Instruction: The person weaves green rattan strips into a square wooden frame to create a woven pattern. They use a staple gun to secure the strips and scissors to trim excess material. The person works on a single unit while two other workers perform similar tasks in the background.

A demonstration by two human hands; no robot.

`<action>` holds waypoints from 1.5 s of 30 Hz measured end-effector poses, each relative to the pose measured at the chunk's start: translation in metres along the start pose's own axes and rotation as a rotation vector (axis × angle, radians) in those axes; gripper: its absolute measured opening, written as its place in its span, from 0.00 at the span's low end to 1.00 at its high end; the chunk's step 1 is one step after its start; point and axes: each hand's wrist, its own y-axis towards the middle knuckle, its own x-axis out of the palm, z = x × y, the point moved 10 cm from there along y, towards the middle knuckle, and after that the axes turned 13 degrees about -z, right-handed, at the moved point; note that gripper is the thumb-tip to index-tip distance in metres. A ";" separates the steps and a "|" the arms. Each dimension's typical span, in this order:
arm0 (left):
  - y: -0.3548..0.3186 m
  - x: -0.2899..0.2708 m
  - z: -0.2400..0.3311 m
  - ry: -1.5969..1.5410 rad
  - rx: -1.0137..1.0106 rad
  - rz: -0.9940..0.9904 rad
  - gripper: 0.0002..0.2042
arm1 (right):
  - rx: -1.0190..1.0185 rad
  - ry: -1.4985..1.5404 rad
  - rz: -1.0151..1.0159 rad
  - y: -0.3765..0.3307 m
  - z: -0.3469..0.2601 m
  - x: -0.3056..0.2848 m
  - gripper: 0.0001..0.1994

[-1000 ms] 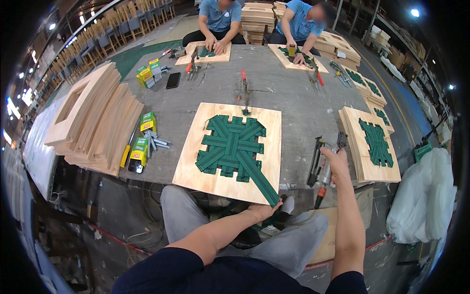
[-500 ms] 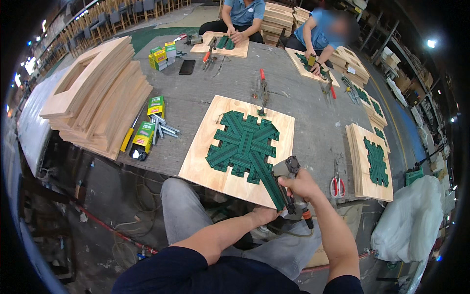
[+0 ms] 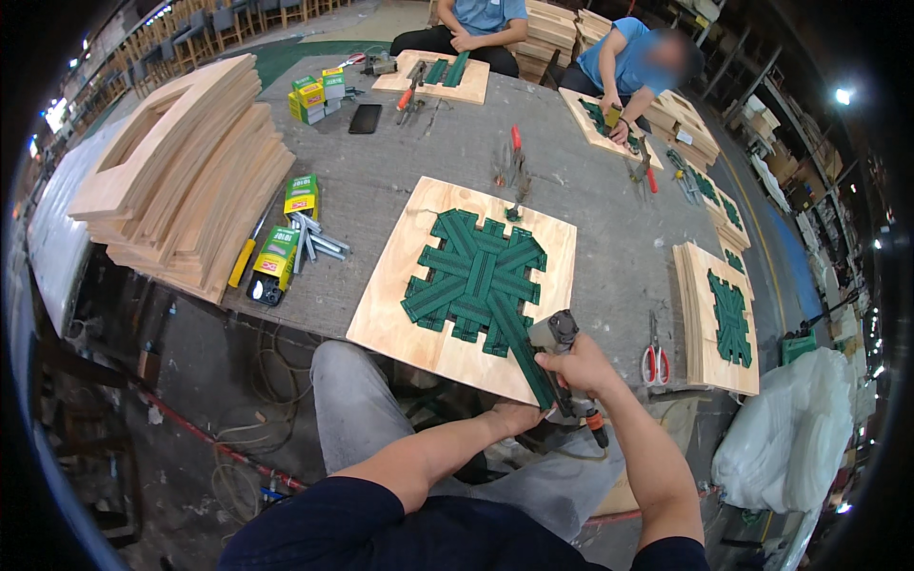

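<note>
A square plywood board point(image 3: 381, 319) lies in front of me, its near corner jutting past the table edge. Green webbing straps point(image 3: 481, 271) are woven across its middle, their short ends sticking out around the sides. One long strap point(image 3: 523, 350) runs diagonally to the near right corner. Below that corner, my left hand point(image 3: 519, 416) is closed on the strap's end, its fingers partly hidden by the board. My right hand point(image 3: 579, 366) is wrapped around a pneumatic staple gun point(image 3: 555, 333), whose nose is beside the long strap near the board's edge.
Stacked wooden frames point(image 3: 186, 181) stand left, beside staple boxes point(image 3: 276, 255) and loose staple strips point(image 3: 319, 238). Red-handled scissors point(image 3: 655, 362) lie right, near a finished webbed board point(image 3: 730, 319). Pliers point(image 3: 517, 167) lie beyond my board. Two co-workers in blue shirts sit across the table.
The staple gun has tilted and lowered slightly beside the strap; my left hand stays at the corner. The far left co-worker's hands have drawn back from their board. The view has shifted slightly.
</note>
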 end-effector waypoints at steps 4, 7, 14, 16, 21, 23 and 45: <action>-0.002 -0.003 0.007 -0.042 -0.008 -0.116 0.21 | 0.019 0.031 -0.014 -0.006 0.003 0.005 0.15; -0.003 -0.002 0.006 -0.039 -0.037 -0.143 0.20 | -0.003 0.039 -0.019 -0.007 -0.002 0.012 0.14; -0.010 -0.013 0.017 0.060 0.012 -0.059 0.19 | -0.014 0.046 -0.061 -0.007 0.003 0.029 0.17; -0.010 -0.008 0.015 0.083 0.004 -0.085 0.20 | -0.034 0.016 -0.069 -0.005 0.000 0.029 0.18; -0.016 0.000 0.018 -0.028 -0.097 -0.137 0.24 | -0.012 0.081 0.016 -0.014 0.014 0.013 0.17; -0.021 0.014 0.012 -0.174 -0.166 -0.166 0.26 | -0.035 0.140 0.084 -0.021 0.013 0.002 0.17; -0.014 -0.184 -0.054 -1.002 -0.214 0.142 0.16 | -0.004 0.182 0.047 -0.021 0.015 -0.007 0.16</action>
